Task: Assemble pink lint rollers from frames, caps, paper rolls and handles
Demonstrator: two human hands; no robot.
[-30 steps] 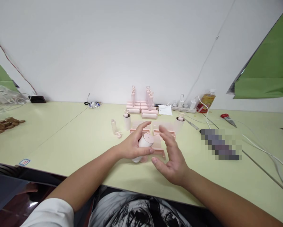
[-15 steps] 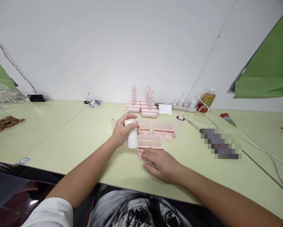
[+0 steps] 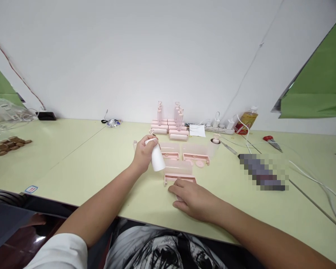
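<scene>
My left hand (image 3: 143,154) is wrapped around a white roll (image 3: 158,157), a smooth cylinder tilted with its lower end to the right. In front of it, my right hand (image 3: 191,198) is low over the table, fingers curled towards the thumb around a pale pink disc (image 3: 179,198), mostly hidden. Just behind those fingers lies a long pink tray-like holder (image 3: 172,177). A translucent pink cover (image 3: 179,167) is behind that holder. Farther back are two more pink holders (image 3: 196,157), with a loose pink disc (image 3: 199,164) near the right one.
Assembled pink rollers (image 3: 178,135) with upright handles stand by the wall. To the right are a dark tube (image 3: 215,141), a knife (image 3: 229,147), a power strip (image 3: 218,129), a bottle (image 3: 246,121), red-handled pliers (image 3: 271,142) and cables. Brown pieces (image 3: 9,145) are piled far left.
My left hand has tilted the white roll further and drawn its grip over the top. My right hand has shifted slightly nearer me, taking the pink disc from beside the holder.
</scene>
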